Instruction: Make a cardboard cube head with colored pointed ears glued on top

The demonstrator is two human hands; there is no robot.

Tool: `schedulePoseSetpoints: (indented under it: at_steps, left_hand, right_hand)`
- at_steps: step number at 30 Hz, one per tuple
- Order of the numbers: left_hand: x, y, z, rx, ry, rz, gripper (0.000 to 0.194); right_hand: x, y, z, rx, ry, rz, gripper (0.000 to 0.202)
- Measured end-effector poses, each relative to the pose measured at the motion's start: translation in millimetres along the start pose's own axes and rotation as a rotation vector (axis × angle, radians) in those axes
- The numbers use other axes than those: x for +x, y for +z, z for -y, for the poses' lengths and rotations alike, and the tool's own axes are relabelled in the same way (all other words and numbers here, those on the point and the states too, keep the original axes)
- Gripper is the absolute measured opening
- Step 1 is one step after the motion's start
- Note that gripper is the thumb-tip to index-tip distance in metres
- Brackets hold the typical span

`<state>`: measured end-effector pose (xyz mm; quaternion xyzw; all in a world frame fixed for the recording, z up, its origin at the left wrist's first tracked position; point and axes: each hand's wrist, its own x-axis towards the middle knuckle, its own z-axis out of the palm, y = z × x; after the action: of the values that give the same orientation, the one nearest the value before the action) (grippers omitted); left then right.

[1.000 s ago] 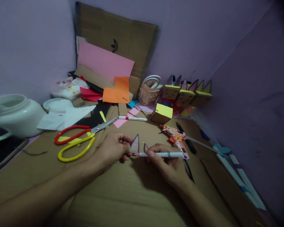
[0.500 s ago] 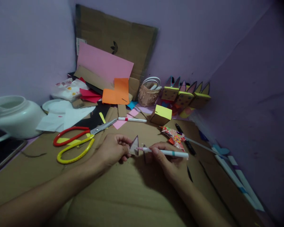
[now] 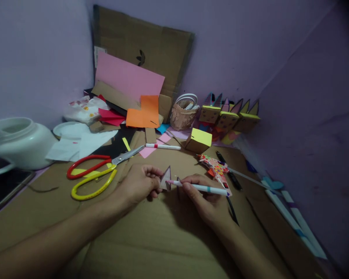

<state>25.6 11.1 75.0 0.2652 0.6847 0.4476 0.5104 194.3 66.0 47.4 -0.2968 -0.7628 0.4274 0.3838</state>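
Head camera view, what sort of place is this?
Probably a craft corner, perhaps at home: scissors with red and yellow handles and a piece of orange paper lie about, and the right hand holds a white marker.

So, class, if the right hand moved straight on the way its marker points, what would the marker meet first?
The marker in the right hand would first meet the triangular piece in the left hand; its tip looks close to or on it, though depth is unclear.
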Motion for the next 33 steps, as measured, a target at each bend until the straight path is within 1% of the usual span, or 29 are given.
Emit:
schedulePoseSetpoints:
  at_steps: [4, 10, 14, 16, 21, 27, 33]
  left_hand:
    - [1, 0.3, 1, -0.021, -0.004, 0.01, 0.016]
    - [-1, 0.6, 0, -0.002, -0.01, 0.001, 0.016]
    - [-2, 1.3, 0, -0.012, -0.006, 0.006, 0.016]
    - [-1, 1.8, -1, -0.008, -0.008, -0.006, 0.017]
    - [0, 2.3, 0, -0.032, 0.01, -0.032, 0.019]
    - [3, 0.1, 4, -0.046, 0.045, -0.056, 0.022]
    - [2, 0.4, 3, -0.073, 0.049, -0.068, 0.021]
  right_hand:
    - [-2, 0, 2, -0.036, -0.011, 0.071, 0.019]
    - [-3, 0, 1, 0.014, -0.028, 0.005, 0.013]
    - [0, 1, 7, -0.038, -0.052, 0.066, 0.016]
    - [0, 1, 8, -0.035, -0.054, 0.071, 0.017]
    - [-1, 3, 4, 0.006, -0.025, -0.021, 0.016]
    - [0, 5, 12, -0.063, -0.087, 0.059, 0.016]
    - [-1, 5, 14, -0.056, -0.086, 0.02, 0.015]
